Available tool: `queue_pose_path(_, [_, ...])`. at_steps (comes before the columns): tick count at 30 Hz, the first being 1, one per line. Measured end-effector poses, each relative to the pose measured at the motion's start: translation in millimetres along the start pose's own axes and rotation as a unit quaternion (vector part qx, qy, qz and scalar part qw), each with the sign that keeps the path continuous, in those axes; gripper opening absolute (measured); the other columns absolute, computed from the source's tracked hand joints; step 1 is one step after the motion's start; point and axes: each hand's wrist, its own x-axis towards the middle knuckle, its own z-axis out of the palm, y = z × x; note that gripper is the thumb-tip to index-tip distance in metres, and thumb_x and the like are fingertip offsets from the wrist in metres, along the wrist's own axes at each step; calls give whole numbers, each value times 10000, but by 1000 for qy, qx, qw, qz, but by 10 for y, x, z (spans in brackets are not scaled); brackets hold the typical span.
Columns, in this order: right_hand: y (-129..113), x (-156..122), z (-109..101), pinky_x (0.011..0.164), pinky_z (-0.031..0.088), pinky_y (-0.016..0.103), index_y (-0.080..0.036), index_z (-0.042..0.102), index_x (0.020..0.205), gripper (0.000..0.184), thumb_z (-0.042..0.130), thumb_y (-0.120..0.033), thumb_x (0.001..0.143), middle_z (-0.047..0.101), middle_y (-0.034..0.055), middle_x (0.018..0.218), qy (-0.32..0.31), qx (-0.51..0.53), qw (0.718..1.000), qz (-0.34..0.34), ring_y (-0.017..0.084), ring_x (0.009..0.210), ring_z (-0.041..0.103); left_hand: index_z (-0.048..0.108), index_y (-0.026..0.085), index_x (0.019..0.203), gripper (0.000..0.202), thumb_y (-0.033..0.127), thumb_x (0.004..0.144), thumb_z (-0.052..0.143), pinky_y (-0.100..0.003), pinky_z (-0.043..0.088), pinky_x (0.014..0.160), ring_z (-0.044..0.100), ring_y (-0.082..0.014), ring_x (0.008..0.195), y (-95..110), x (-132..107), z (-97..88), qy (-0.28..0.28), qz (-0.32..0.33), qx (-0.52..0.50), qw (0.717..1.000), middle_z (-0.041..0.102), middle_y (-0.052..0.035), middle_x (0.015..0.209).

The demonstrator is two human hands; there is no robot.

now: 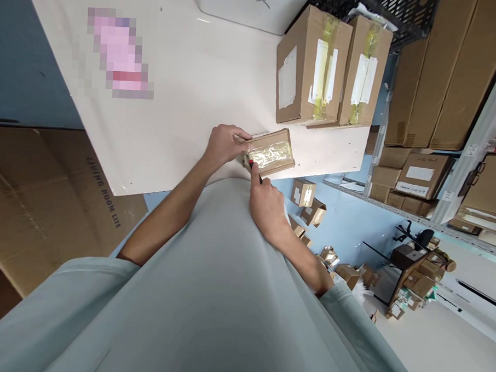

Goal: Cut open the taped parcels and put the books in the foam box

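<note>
A small cardboard box (271,152) sealed with shiny yellowish tape lies at the near edge of the white table (186,95). My left hand (225,144) is closed on the box's left end. My right hand (267,200) is closed around a thin tool with a red and black tip (252,165), and that tip touches the box's near left corner. My light shirt fills the lower part of the view.
Two larger taped cardboard boxes (310,68) stand on the table's right side. A flattened printed carton (46,199) is at the left. Shelves with cartons (429,177) are at the right, and several small boxes (308,202) lie on the blue floor.
</note>
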Motion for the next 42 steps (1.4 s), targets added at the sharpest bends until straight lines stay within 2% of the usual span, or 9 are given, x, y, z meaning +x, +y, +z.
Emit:
queue_pose_path(8, [30, -76, 24, 933, 689, 369, -157, 232, 1866, 803, 469, -51, 1106, 790, 242, 1281, -16, -26, 1000, -6, 291, 1096, 852, 915, 234, 962, 220, 371, 790, 927, -380, 633, 889, 786, -240, 872, -68, -4, 67, 38, 25, 5, 999, 885, -38, 1038])
queue_pose_path(13, [81, -77, 111, 963, 663, 359, -136, 258, 1852, 766, 399, -24, 1108, 808, 236, 1255, -64, -19, 998, -5, 293, 1161, 840, 922, 239, 958, 165, 283, 803, 885, -392, 636, 886, 777, -232, 841, -14, 7, 93, 34, 31, 11, 999, 885, -34, 1040])
queue_pose_path(17, [182, -171, 106, 945, 652, 370, -175, 269, 1859, 756, 396, -62, 1123, 811, 213, 1263, -62, -4, 998, -19, 298, 1115, 835, 920, 241, 967, 154, 250, 828, 855, -396, 640, 901, 774, -223, 840, 25, 0, 75, 34, 36, 23, 999, 886, -32, 1073])
queue_pose_path(22, [506, -339, 88, 887, 631, 355, -248, 291, 1867, 660, 353, -256, 1210, 830, 142, 1242, 37, 95, 993, -54, 286, 1016, 813, 912, 267, 1012, 157, 342, 891, 846, -414, 648, 889, 756, -222, 835, -70, -11, -207, 28, 77, 56, 995, 877, -31, 1073])
queue_pose_path(25, [798, -188, 197, 855, 624, 352, -212, 348, 1847, 636, 312, -310, 1220, 844, 143, 1222, 133, 168, 976, -24, 288, 970, 805, 893, 286, 1047, 144, 366, 956, 816, -482, 647, 967, 759, -262, 894, -100, -64, -400, 38, 108, 117, 987, 853, -44, 1077])
queue_pose_path(27, [976, -27, 296, 835, 628, 359, -199, 389, 1828, 635, 313, -333, 1213, 854, 143, 1199, 180, 203, 962, -10, 295, 941, 802, 869, 298, 1142, 176, 348, 994, 786, -548, 612, 1093, 752, -316, 1067, -41, -123, -420, 60, 144, 168, 973, 831, -63, 1147])
queue_pose_path(31, [1187, 190, 428, 847, 644, 381, -216, 422, 1811, 630, 323, -363, 1206, 864, 143, 1224, 210, 239, 948, 9, 310, 958, 815, 786, 307, 1363, 317, 278, 1067, 674, -626, 515, 1247, 643, -360, 1392, 199, -239, -64, 36, 256, 223, 940, 760, -91, 1405])
queue_pose_path(36, [1219, 217, 431, 894, 650, 406, -206, 394, 1823, 640, 299, -361, 1210, 841, 163, 1342, 180, 242, 953, 10, 320, 1021, 821, 794, 252, 1286, 301, 281, 1144, 530, -635, 487, 1304, 618, -340, 1500, 237, -211, 523, -44, 326, 200, 923, 787, -109, 1328])
queue_pose_path(42, [1159, 245, 338, 909, 619, 386, -197, 347, 1846, 656, 288, -314, 1203, 828, 162, 1353, 121, 230, 966, -4, 322, 1052, 795, 807, 287, 1203, 278, 380, 1152, 550, -708, 463, 1322, 632, -359, 1490, 83, -83, 557, -24, 294, 178, 939, 809, -102, 1291])
